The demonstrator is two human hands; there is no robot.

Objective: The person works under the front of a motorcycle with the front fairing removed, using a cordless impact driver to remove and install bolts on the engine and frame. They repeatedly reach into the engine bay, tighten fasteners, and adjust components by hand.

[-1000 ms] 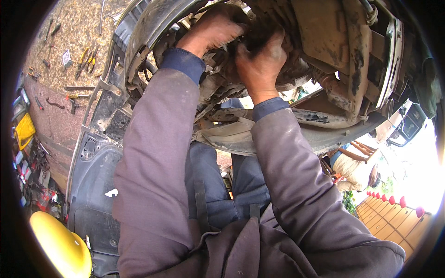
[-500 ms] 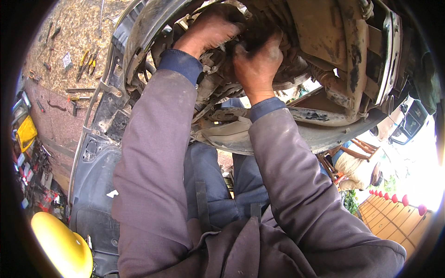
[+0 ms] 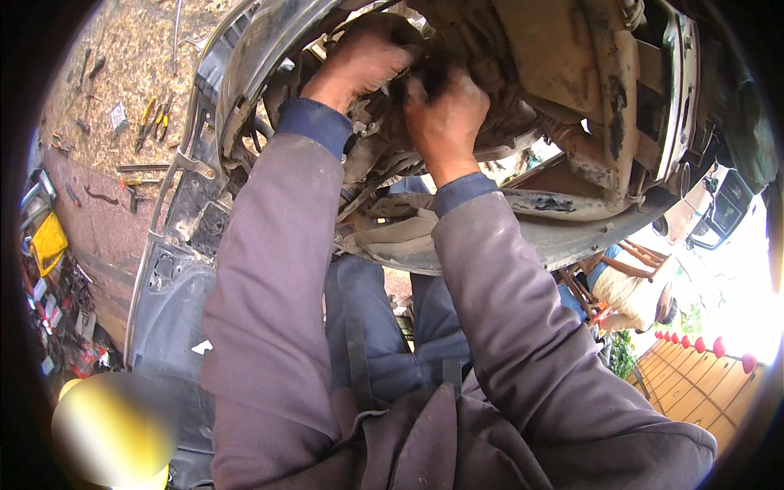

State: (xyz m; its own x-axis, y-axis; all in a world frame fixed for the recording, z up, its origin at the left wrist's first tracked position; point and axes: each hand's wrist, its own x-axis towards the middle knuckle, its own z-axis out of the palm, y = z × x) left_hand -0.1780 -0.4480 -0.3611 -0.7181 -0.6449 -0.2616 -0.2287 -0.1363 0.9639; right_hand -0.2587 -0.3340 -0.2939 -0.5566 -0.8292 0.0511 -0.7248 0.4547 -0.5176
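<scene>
Machinery (image 3: 358,167), grimy and bare, sits inside the opened-up vehicle (image 3: 555,53), and both hands are deep in it: left hand (image 3: 363,64) curled over, right hand (image 3: 447,114) bunched just beside, fingertips buried, so whether either clamps a part I cannot tell. Access looks won, the hands-in work under way, nothing visibly finished, what's left hidden; off left, pliers (image 3: 148,114) lie unused on the ground (image 3: 131,57).

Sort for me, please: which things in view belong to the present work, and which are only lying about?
In the work:
left hand and right hand, in among dirty mechanical parts; what they grip is hidden
curved vehicle panel edging these parts

Apparently lying about, untouched:
yellow-and-black pliers
dark bent piece
long thin rod
yellow object at far left
</scene>
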